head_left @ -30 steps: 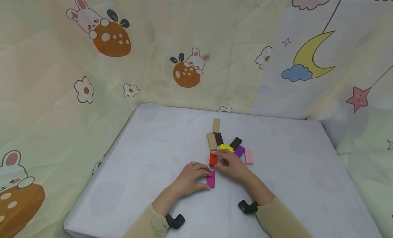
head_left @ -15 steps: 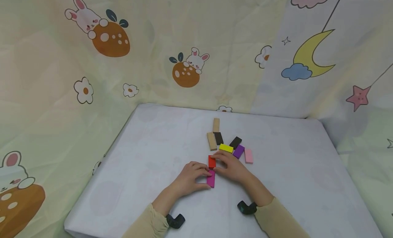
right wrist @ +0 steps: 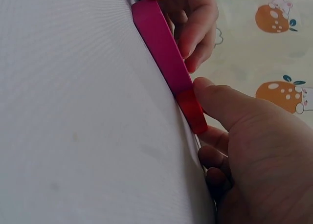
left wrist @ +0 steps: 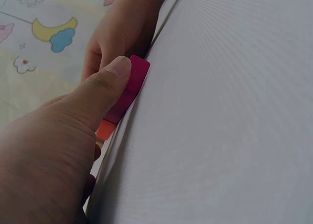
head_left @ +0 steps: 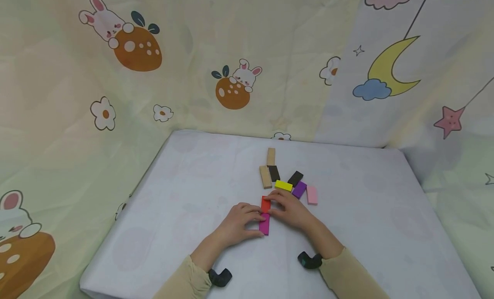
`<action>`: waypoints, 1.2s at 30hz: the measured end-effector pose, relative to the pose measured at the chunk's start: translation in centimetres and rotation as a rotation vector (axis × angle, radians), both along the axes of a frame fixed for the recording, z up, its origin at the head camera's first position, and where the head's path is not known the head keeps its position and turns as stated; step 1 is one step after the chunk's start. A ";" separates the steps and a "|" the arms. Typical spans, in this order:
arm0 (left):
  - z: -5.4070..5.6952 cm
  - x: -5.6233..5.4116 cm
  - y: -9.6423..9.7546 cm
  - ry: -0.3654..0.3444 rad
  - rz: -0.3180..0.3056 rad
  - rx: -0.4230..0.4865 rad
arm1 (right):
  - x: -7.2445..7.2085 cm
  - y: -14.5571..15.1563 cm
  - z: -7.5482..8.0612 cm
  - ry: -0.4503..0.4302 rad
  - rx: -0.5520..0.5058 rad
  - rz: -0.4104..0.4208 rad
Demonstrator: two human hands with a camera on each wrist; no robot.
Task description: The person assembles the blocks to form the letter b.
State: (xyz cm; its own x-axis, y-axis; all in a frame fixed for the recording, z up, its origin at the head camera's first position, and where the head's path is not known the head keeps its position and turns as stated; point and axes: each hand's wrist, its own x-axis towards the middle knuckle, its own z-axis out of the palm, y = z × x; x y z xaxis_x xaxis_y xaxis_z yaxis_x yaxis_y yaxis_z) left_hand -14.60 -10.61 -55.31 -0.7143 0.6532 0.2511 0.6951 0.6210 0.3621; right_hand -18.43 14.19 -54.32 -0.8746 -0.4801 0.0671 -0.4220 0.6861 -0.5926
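Note:
A magenta block (head_left: 264, 225) and a red block (head_left: 265, 203) lie end to end on the white table, their short ends touching. My left hand (head_left: 241, 224) holds the magenta block between thumb and fingers from the left side. From the right, my right hand (head_left: 290, 209) pinches the red block. In the right wrist view the right thumb presses the red block (right wrist: 192, 112) close to the joint with the magenta block (right wrist: 164, 48). The left wrist view has the left thumb on the near end of the magenta block (left wrist: 139, 73).
Beyond the hands lie a yellow block (head_left: 283, 185), a purple block (head_left: 299, 189), a pink block (head_left: 311, 195), two dark blocks (head_left: 295, 178) and two natural wood blocks (head_left: 265, 177). The white tabletop (head_left: 185, 174) meets a printed cloth backdrop (head_left: 185, 54).
The right hand has drawn the red block toward the magenta block, closing the gap between them. The left hand and magenta block have stayed nearly in place.

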 end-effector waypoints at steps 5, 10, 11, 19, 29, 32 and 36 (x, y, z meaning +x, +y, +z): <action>-0.1 0.0 0.0 0.020 -0.009 -0.004 | 0.0 0.0 -0.2 0.013 0.012 0.005; -0.1 0.0 0.0 0.032 0.000 -0.035 | 0.0 0.0 -0.1 0.004 0.020 0.000; 0.0 0.1 0.0 0.026 0.003 -0.041 | 0.0 0.0 -0.1 -0.007 0.013 -0.008; 0.3 0.2 0.0 -0.031 0.026 -0.079 | -0.4 0.1 0.8 -0.087 -0.043 -0.182; -0.2 0.0 0.0 -0.050 0.035 -0.091 | -2.1 0.9 1.1 -0.104 -0.058 -0.259; -0.4 -0.1 0.0 -0.059 0.035 -0.088 | -2.6 1.1 1.1 -0.084 -0.063 -0.265; -0.6 -0.2 0.0 -0.062 0.031 -0.080 | -2.9 0.8 1.6 -0.077 -0.069 -0.257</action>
State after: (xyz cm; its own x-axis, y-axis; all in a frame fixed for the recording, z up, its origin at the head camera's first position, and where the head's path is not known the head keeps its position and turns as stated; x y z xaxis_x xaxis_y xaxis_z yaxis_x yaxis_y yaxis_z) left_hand -14.81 -10.62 -55.94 -0.7473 0.6465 0.1538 0.6528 0.6709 0.3518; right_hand -21.36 15.04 -52.72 -0.9709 -0.2388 0.0204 -0.1915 0.7219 -0.6650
